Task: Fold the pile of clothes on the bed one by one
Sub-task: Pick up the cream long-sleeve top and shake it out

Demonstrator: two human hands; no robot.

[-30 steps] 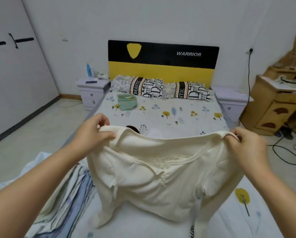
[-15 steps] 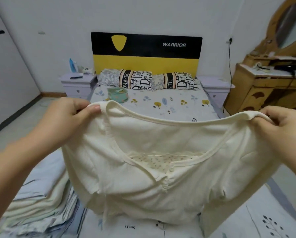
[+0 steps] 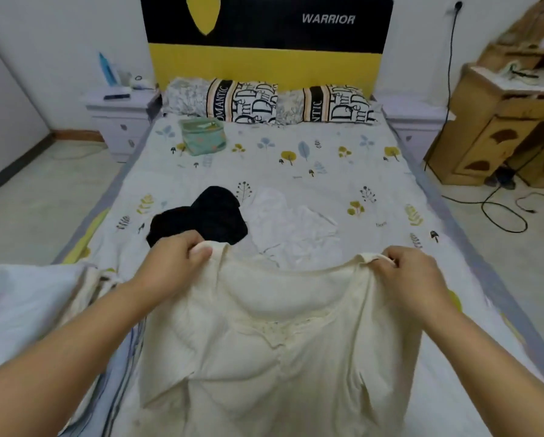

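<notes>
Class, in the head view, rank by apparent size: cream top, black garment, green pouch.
1. cream top, though nearest the camera
2. black garment
3. green pouch, farthest away, so true size unsure

We read the word "WARRIOR" in white slanted capitals on the black upper band of the headboard (image 3: 266,42), towards its right side. On the left pillow (image 3: 223,100) a dark vertical stripe carries "ROMANTIC", with its first letter partly hidden, and beside it stand large black letters that seem to repeat "Dme". The right pillow (image 3: 327,104) has the same print, where we see only "ANTIC". Tiny words stand on the bed sheet (image 3: 327,159), but we cannot read them.
</notes>
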